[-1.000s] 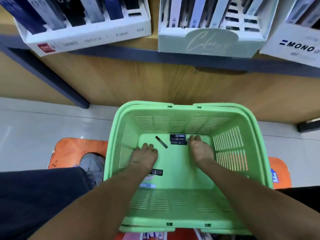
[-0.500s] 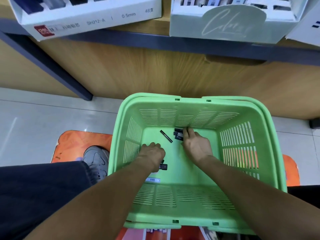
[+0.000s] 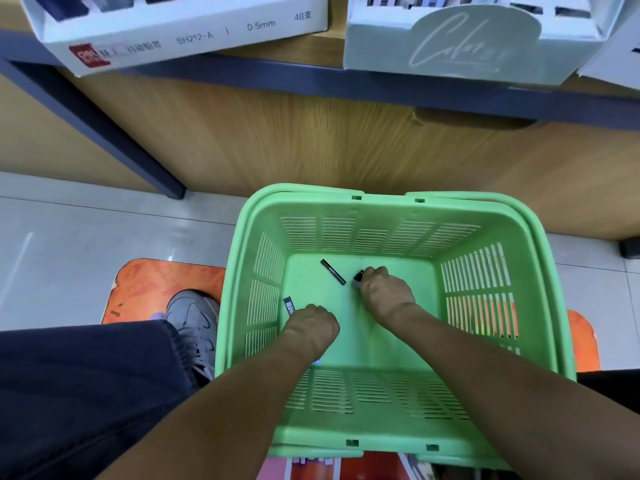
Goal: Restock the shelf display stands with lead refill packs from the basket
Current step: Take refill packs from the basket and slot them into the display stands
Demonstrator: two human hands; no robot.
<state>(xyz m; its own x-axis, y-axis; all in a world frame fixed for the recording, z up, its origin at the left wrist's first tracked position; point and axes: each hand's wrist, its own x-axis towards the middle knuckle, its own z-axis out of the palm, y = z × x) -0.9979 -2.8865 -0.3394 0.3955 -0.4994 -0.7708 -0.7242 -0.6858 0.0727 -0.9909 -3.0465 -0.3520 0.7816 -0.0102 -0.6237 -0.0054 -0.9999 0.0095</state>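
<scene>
Inside the slotted green plastic basket (image 3: 398,424), the left hand (image 3: 311,327) was curled closed around a slim dark lead refill pack (image 3: 289,305) near the left wall. Farther in, the right hand (image 3: 384,289) gripped a small stack of black packs (image 3: 357,276); a loose black tube-shaped pack (image 3: 332,271) lay just beside it. Beyond, white cardboard display stands (image 3: 194,32) sat on the wooden shelf (image 3: 311,140).

I see the green basket (image 3: 394,424) open at the top, its floor mostly bare. A loose black pack (image 3: 332,271) lies toward its far wall, and the slotted walls close in all four sides. Above its far rim, the shelf edge (image 3: 346,86) overhangs.
</scene>
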